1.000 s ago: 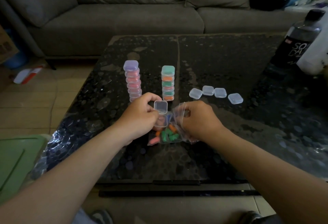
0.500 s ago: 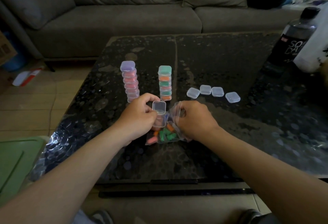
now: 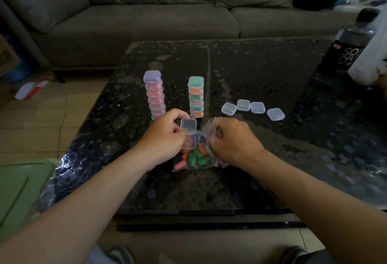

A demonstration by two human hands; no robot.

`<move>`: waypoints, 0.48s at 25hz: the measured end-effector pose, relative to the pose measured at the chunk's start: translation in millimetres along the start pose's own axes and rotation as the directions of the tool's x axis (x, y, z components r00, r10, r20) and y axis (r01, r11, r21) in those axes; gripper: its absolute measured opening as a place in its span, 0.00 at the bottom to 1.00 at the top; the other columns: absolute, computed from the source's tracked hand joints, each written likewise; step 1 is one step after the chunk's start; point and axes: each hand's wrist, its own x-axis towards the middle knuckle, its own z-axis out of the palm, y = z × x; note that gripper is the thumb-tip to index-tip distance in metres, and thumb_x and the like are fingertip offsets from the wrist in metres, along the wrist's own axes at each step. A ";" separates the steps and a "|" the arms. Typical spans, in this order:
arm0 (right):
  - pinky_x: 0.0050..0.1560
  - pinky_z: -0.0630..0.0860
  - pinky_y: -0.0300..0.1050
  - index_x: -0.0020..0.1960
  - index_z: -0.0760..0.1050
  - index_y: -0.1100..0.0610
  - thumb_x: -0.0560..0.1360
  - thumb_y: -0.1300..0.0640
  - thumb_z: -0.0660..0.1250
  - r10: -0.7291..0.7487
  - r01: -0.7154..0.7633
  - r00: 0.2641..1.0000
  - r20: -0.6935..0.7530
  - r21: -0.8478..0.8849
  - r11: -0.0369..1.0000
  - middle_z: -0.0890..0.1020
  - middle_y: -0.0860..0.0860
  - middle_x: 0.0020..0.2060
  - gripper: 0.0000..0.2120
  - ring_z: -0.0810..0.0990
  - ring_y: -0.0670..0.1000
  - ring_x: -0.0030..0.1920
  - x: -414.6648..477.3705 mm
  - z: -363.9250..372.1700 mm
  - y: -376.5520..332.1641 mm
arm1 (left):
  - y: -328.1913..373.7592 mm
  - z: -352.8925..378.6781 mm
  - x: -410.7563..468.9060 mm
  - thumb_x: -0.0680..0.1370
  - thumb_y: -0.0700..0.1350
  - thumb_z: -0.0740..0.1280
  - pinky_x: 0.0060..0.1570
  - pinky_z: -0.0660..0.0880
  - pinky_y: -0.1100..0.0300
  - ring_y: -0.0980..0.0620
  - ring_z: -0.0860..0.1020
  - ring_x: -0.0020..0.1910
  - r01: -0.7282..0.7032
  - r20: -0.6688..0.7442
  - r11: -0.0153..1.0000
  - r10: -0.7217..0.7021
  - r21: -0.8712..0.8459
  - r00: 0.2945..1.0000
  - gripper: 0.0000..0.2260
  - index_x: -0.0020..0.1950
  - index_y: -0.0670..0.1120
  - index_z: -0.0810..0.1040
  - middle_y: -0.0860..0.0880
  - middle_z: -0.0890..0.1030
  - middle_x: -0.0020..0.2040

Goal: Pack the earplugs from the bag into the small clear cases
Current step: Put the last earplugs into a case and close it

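My left hand [image 3: 165, 138] holds a small clear case [image 3: 188, 132] with its lid swung up, just over the bag. My right hand [image 3: 232, 140] grips the rim of the clear plastic bag [image 3: 209, 129], which lies on the dark table [image 3: 251, 71] with green, orange and pink earplugs [image 3: 195, 160] inside. Behind my hands stand two stacks of filled cases, one mostly pink with a purple top [image 3: 154, 95], one green and orange [image 3: 196, 97]. Several closed clear cases [image 3: 252, 108] lie in a row to the right.
A dark soda bottle [image 3: 348, 43] and a white object [image 3: 374, 54] stand at the table's far right corner. A grey sofa [image 3: 146, 18] runs behind the table. A green lid or board [image 3: 16, 188] sits at the lower left, beside the table's edge.
Both hands stay at the bag with the open case held over it; the right hand's fingers have shifted slightly at the bag's mouth. The view has moved a little.
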 end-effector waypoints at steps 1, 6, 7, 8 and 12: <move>0.40 0.81 0.45 0.52 0.79 0.50 0.78 0.53 0.68 -0.007 0.007 1.000 0.002 -0.004 1.000 0.82 0.48 0.41 0.04 0.82 0.48 0.40 -2.5 -2.2 -0.3 | -0.5 -0.2 0.2 0.81 0.38 0.65 0.52 0.84 0.44 0.50 0.86 0.45 0.000 0.002 1.000 0.000 0.001 1.000 0.15 0.58 0.59 0.75 0.47 0.87 0.43; 0.35 0.79 0.40 0.42 0.73 0.45 0.78 0.52 0.68 -0.026 0.026 0.999 0.021 0.000 1.000 0.81 0.46 0.40 0.08 0.82 0.46 0.38 -16.0 -14.4 -2.5 | -3.5 -0.5 0.7 0.81 0.40 0.66 0.52 0.83 0.44 0.50 0.87 0.45 0.003 0.013 1.000 -0.003 0.002 1.000 0.13 0.58 0.59 0.76 0.48 0.87 0.44; 0.35 0.79 0.40 0.43 0.73 0.44 0.78 0.52 0.69 -0.031 0.031 0.999 0.023 0.003 1.000 0.81 0.46 0.40 0.07 0.82 0.46 0.39 -18.2 -16.1 -2.4 | -3.7 -0.7 0.9 0.81 0.40 0.66 0.52 0.84 0.44 0.50 0.87 0.45 0.005 0.016 1.000 -0.005 0.003 1.000 0.13 0.59 0.58 0.76 0.48 0.87 0.44; 0.36 0.80 0.40 0.44 0.74 0.45 0.78 0.52 0.69 -0.038 0.038 0.999 0.017 0.006 0.999 0.81 0.46 0.40 0.06 0.82 0.46 0.39 -19.8 -17.3 -2.0 | -3.5 -0.5 0.4 0.81 0.40 0.66 0.52 0.83 0.44 0.50 0.87 0.45 0.007 0.019 1.000 -0.007 0.005 1.000 0.13 0.59 0.58 0.76 0.48 0.87 0.44; 0.42 0.84 0.49 0.49 0.79 0.50 0.78 0.53 0.69 -0.031 0.032 0.999 -0.034 0.027 0.999 0.83 0.48 0.41 0.02 0.83 0.48 0.40 -21.5 -20.0 0.9 | -2.9 0.4 -1.5 0.81 0.39 0.65 0.52 0.84 0.43 0.49 0.86 0.45 0.007 0.015 1.000 -0.007 0.017 1.000 0.13 0.59 0.57 0.76 0.47 0.86 0.45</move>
